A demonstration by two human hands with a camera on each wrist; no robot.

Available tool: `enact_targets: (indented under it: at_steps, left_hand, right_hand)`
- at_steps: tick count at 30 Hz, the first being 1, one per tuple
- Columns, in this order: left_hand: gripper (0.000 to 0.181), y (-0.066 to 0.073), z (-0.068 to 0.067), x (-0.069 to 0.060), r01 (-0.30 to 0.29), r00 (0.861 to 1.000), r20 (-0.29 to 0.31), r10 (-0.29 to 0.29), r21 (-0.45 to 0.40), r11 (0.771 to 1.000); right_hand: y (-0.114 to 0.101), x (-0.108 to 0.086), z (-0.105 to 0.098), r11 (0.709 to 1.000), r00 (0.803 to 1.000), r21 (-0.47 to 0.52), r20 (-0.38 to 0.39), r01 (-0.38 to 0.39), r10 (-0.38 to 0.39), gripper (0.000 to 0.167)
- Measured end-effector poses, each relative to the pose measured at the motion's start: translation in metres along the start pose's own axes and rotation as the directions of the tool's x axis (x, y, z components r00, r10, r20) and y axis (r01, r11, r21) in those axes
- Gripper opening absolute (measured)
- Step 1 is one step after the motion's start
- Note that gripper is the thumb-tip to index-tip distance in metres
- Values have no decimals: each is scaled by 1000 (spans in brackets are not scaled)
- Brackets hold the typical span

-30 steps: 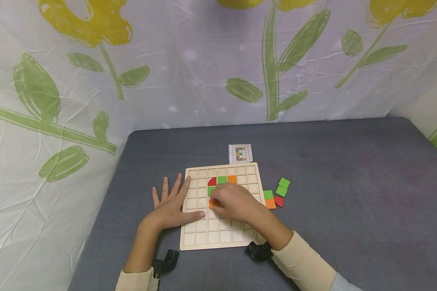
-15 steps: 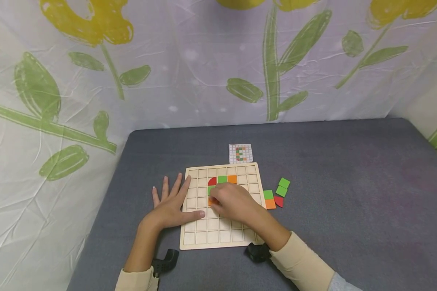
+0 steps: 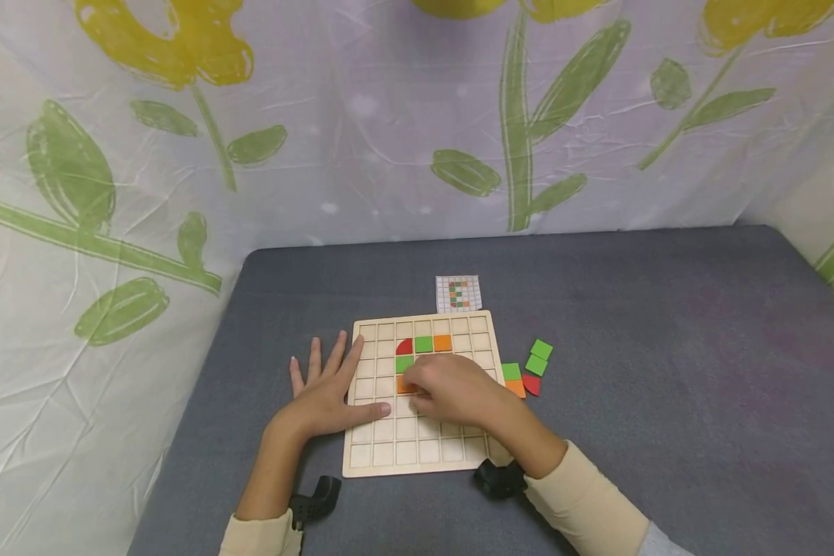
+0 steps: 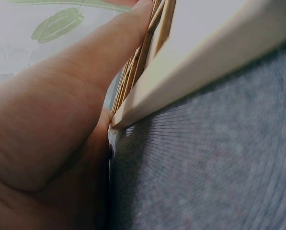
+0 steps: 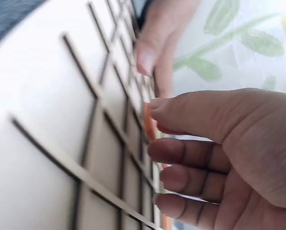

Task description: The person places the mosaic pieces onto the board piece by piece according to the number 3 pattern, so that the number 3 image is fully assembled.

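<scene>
A wooden grid board lies on the table. My left hand rests spread at its left edge, its thumb reaching over the board. Over the middle is my right hand, fingers bent, thumb and index apart at the right side of an orange square tile lying in a cell. Whether they touch it is unclear; the right wrist view shows the thumb beside orange. Above that tile sits a green tile. The row above has a red quarter-round tile, a green square and an orange square.
Behind the board lies a small pattern card. Right of the board are loose tiles: a green one, an orange one, a red quarter-round and further green squares. A flower-printed sheet hangs behind the table.
The orange tile has shifted slightly up and left to sit square in its cell. My right hand has drawn back a little to the right, uncovering more of it. The left hand stays put.
</scene>
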State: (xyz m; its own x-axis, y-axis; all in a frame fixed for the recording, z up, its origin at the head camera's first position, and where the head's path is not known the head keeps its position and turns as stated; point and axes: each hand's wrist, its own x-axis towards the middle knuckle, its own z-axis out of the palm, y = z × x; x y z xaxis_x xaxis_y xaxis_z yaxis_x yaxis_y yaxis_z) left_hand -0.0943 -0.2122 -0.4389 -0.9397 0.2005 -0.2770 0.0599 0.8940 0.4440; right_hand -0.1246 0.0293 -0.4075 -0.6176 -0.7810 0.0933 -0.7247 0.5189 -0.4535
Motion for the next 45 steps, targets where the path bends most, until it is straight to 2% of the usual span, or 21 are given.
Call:
enact_targets:
  at_steps: [6,10,18,23,27,30,34,38,40,42,45]
  left_hand:
    - [120,-1,1,1,15,1000,7,-15,11,1000]
    - [121,0,1,1,20,1000,7,-21,19,1000]
    - [122,-1,2,2,29,1000,-3,-29,19,999]
    - [121,-1,1,2,20,1000,-5,-20,16,1000]
    - [121,-2,2,2,6,1000,-18,-6,9,1000]
    - [122,-4,3,3,3,1000,-20,-3,10,1000]
    - [123,-5,5,4,10,1000,-11,-9,13,1000]
    - [123,-4,5,4,4,1000,-13,-4,-1,1000]
    - [123,-2,4,3,1,1000,-17,-2,-6,1000]
    - [123,-2,4,3,3,1000,-19,-3,-8,1000]
    - [122,0,3,2,-2,1000,-21,2,-18,1000]
  right_hand:
    - [5,-7,-16,998,1000,68,28,-15,13,13]
    - [12,-13,-27,996,998,74,55,-46,42,14]
    - [34,-27,-56,989,992,78,45,-125,121,7]
    - [48,-37,-70,972,976,94,32,-217,215,12]
    - [57,-46,-78,948,953,105,34,-302,300,15]
    - [64,-52,-82,923,927,95,87,-373,365,14]
    - [73,-60,-87,881,872,46,171,-472,458,15]
    - [82,-67,-90,836,825,-41,144,-547,547,12]
    - [86,-70,-91,803,792,-55,137,-593,594,14]
    - [89,-72,-89,772,760,-57,140,-633,634,21]
    - [92,-71,-86,738,724,-68,152,-671,673,37]
